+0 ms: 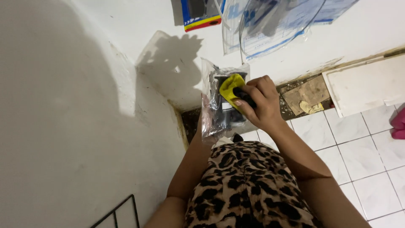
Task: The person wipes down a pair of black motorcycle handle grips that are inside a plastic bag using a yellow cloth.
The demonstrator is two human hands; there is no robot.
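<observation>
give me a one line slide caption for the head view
Right hand pushes a yellow and black item into a clear plastic bag held from behind by the left hand, near a white wall.

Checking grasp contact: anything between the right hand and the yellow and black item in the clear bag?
Nothing visible. The right hand grips the yellow and black item directly at the mouth of the clear plastic bag. The left hand sits behind the bag, mostly hidden.

Bright light, hard wall shadows

Yellow cloth (pixel 231 86), leopard-print garment (pixel 247 190), white floor tiles (pixel 358 156)
</observation>
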